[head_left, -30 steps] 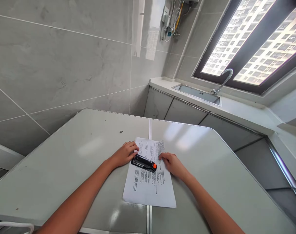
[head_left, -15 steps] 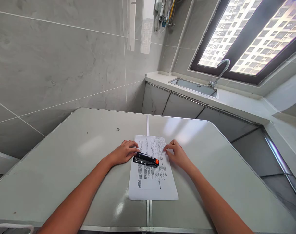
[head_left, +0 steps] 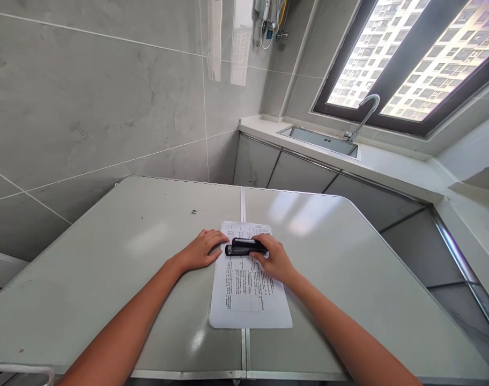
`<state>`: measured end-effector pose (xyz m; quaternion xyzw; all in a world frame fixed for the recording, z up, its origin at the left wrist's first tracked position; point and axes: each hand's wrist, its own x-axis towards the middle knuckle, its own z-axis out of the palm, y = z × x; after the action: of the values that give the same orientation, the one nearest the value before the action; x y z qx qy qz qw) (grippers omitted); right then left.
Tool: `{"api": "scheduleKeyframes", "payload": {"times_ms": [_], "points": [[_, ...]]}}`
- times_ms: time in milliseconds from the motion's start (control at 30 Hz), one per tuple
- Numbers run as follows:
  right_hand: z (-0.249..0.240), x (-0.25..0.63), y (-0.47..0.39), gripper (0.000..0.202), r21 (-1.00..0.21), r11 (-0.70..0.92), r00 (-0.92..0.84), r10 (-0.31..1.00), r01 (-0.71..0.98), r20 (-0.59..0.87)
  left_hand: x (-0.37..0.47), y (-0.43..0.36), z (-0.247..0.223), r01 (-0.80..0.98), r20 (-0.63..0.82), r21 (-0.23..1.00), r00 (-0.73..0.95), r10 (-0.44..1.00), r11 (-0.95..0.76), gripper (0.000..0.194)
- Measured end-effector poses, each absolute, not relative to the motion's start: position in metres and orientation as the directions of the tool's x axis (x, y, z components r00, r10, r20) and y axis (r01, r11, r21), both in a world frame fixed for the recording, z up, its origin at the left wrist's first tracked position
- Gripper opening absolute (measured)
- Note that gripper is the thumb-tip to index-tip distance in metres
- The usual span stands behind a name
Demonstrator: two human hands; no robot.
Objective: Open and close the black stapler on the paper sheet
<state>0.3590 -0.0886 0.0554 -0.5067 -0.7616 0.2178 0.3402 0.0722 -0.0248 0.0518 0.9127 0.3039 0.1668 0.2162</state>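
A black stapler [head_left: 246, 247] lies over the upper part of the printed paper [head_left: 250, 313], its jaw end pointing left. My right hand [head_left: 275, 258] grips the stapler's right end, thumb on the near side and fingers over the far side, covering that end. At the paper's left edge rests my left hand [head_left: 200, 250], fingers stretched toward the sheet and thumb apart, close to the stapler's jaw but holding nothing. Whether there is more than one sheet I cannot tell.
Two small staple strips [head_left: 193, 212] lie on the grey table [head_left: 108, 279], left of the paper. A metal seam [head_left: 243, 206] splits the tabletop. Beyond it stand a counter with a sink [head_left: 325, 140], a faucet [head_left: 367, 112] and a window. A tiled wall rises at the left.
My right hand has moved left from the paper's right edge and taken hold of the stapler. The stapler has shifted slightly up and turned more level. My left thumb has spread away from the fingers.
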Motion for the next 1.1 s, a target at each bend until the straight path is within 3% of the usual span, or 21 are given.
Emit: {"api": "scheduleKeyframes", "payload": {"times_ms": [367, 433, 533, 700, 867, 1000, 1100], "points": [[0.036, 0.374, -0.052, 0.036, -0.72, 0.342, -0.218, 0.94, 0.604, 0.263, 0.088, -0.025, 0.045, 0.556, 0.165, 0.601, 0.616, 0.77, -0.574, 0.045], [0.038, 0.377, -0.054, 0.04, -0.75, 0.331, -0.162, 0.942, 0.573, 0.293, 0.097, -0.024, 0.038, 0.601, 0.176, 0.593, 0.553, 0.814, -0.536, 0.044], [0.041, 0.382, -0.058, 0.028, -0.772, 0.321, -0.023, 0.929, 0.548, 0.37, 0.107, -0.023, 0.03, 0.637, 0.2, 0.584, 0.486, 0.851, -0.502, 0.036], [0.042, 0.386, -0.058, 0.022, -0.814, 0.279, 0.111, 0.917, 0.51, 0.384, 0.11, -0.021, 0.031, 0.609, 0.177, 0.654, 0.452, 0.874, -0.448, 0.028], [0.039, 0.39, -0.054, 0.031, -0.84, 0.289, 0.06, 0.933, 0.46, 0.354, 0.109, -0.02, 0.034, 0.549, 0.184, 0.725, 0.426, 0.886, -0.415, 0.028], [0.041, 0.387, -0.054, 0.024, -0.814, 0.323, 0.032, 0.923, 0.483, 0.385, 0.109, -0.02, 0.035, 0.53, 0.177, 0.751, 0.415, 0.892, -0.395, 0.028], [0.042, 0.376, -0.052, 0.043, -0.8, 0.336, -0.062, 0.933, 0.497, 0.354, 0.108, -0.02, 0.034, 0.529, 0.189, 0.743, 0.421, 0.887, -0.409, 0.026]]}}
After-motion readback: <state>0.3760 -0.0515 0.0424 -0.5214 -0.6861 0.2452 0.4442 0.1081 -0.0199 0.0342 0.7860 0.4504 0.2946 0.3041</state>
